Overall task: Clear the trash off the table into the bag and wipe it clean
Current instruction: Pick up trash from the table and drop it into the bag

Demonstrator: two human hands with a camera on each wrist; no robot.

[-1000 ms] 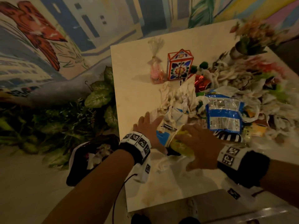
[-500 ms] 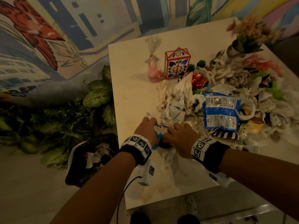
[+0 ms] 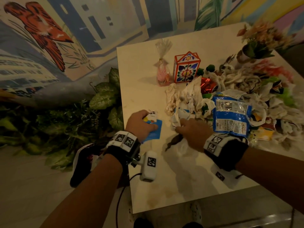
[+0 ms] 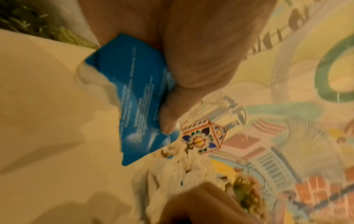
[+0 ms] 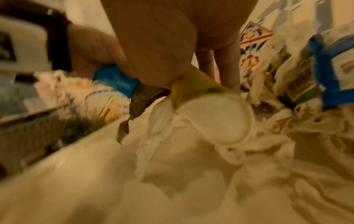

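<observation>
The trash sits heaped across the right half of the table, crumpled tissues, a blue-and-clear wrapper and scraps all tangled together. The left hand has its fingers clamped round a flat blue carton, lifted out at the pile's near-left edge, which puts it on the side closest to the bag. That bag, dark with a pale lining, gapes on the floor just off the table's left edge, some rubbish already inside, so a short swing left looks like the plan. Over to the right hand: it's down in the tissues, thumb and fingers pinching a yellow-green paper cup lying on its side, along with a dark leaf. Each hand takes a piece, presumably to halve the trips. Further back, the floral box, the cellophane gift and the flower pot stand apart from the mess, likely keepers. Wiping is a long way off.
</observation>
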